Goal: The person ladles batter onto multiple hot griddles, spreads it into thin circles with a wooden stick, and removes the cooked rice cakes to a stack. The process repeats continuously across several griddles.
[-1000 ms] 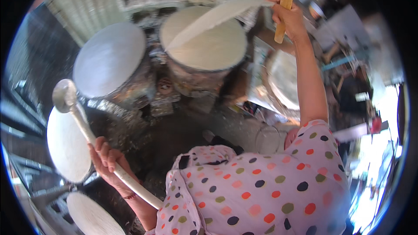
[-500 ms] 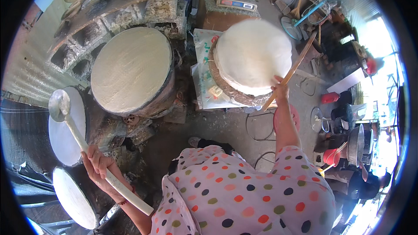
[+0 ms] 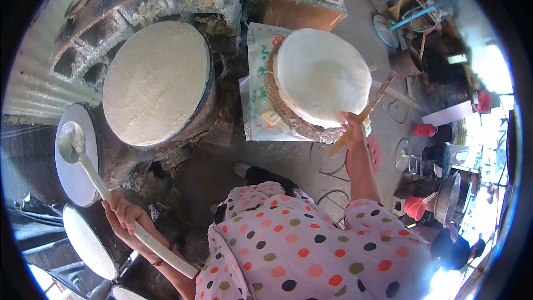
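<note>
A bare grey floor (image 3: 300, 161) lies between round drum-shaped stoves on the left and a low stand on the right, where a printed plastic sheet (image 3: 256, 58) spreads under a coarse woven base (image 3: 275, 91). Rough, crusted concrete blocks (image 3: 144, 19) and a ribbed metal wall (image 3: 36, 80) close off the far left. The nearest large round pan top (image 3: 158, 83) is cream-coloured and faintly rippled; the white round sheet (image 3: 322, 75) on the woven base looks smooth and soft-edged. The left hand (image 3: 126, 216) is wrapped round the pale handle of a ladle (image 3: 154, 244), its bowl over a whitish disc at far left, its long axis slanting down-right to the shirt. The right hand (image 3: 354, 129), fingertips at the white sheet's near edge, grasps a flat wooden stick (image 3: 373, 101) slanting from lower left to upper right
</note>
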Demonstrator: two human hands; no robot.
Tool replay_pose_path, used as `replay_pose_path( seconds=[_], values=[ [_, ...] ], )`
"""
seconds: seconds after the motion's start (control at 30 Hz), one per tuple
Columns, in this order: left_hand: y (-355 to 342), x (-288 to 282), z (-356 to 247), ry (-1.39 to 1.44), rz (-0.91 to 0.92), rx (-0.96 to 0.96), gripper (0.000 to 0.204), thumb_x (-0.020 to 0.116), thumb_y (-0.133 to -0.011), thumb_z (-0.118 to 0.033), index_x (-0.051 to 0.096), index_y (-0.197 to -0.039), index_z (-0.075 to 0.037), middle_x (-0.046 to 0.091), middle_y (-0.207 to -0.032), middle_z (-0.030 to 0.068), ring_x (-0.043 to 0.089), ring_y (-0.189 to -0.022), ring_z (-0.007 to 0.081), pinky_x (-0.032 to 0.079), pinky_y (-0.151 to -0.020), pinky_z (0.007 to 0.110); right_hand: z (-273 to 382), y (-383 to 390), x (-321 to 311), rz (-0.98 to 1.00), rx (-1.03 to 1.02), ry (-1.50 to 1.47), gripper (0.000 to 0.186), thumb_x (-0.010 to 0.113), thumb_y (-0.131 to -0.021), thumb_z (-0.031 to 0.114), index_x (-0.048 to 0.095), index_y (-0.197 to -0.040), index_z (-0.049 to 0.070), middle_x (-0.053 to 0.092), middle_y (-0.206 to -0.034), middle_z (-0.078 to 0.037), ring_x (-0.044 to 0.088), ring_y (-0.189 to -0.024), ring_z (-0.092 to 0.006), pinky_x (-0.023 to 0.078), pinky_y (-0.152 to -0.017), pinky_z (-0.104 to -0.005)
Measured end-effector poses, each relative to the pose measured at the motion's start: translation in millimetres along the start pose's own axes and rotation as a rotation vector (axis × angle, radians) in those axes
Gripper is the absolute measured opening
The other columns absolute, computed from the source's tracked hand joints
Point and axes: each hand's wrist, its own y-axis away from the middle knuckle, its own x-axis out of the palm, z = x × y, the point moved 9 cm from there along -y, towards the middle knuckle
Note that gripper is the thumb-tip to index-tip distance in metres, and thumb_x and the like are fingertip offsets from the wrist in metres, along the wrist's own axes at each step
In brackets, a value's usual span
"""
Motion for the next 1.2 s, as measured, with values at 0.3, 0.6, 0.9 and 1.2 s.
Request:
replay_pose_path(
  seconds=[0.3,0.6,0.9,1.2],
  values=[
    [65.7,-61.4,-34.6,0.154,-0.101,0.266,0.018,0.045,-0.1,-0.018,0.043,-0.112,-0.005,0.041,-0.083,0.0039,0.036,-0.051,0.0039,0.034,-0.034,0.016,16.5,-64.9,91.3,0.132,-0.376,0.636,0.021,0.046,-0.095,0.02,0.058,-0.11,0.012,0.043,-0.061,0.001,0.037,-0.043,-0.0085,0.028,-0.032,-0.0237],
    [269.5,-175.7,-90.6,0.148,-0.357,1.109,0.02,0.049,-0.096,-0.021,0.043,-0.111,-0.011,0.042,-0.078,0.0025,0.036,-0.05,0.0049,0.035,-0.034,0.017,-240.9,380.7,473.0,1.785,-0.459,0.812,0.017,0.04,-0.1,0.017,0.053,-0.106,0.008,0.049,-0.063,0.001,0.043,-0.045,-0.0057,0.035,-0.039,-0.0207],
    [619.5,-281.4,103.0,0.23,-1.07,2.247,0.031,0.048,-0.098,-0.013,0.035,-0.126,-0.012,0.049,-0.082,0.0065,0.043,-0.056,0.0077,0.038,-0.042,0.019,-437.8,633.5,79.8,3.407,-0.569,0.94,0.03,0.045,-0.096,0.018,0.054,-0.124,0.013,0.063,-0.071,-0.015,0.063,-0.06,-0.0263,0.049,-0.055,-0.0381],
    [674.2,-413.6,325.3,0.842,-1.523,2.176,0.034,0.047,-0.094,-0.009,0.038,-0.127,-0.005,0.048,-0.077,0.008,0.043,-0.049,0.0094,0.034,-0.037,0.022,-524.9,599.5,-160.6,3.674,-2.663,-0.314,0.021,0.054,-0.085,0.014,0.07,-0.098,0.01,0.07,-0.093,-0.014,0.068,-0.087,-0.0317,0.055,-0.073,-0.0424]
  ],
)
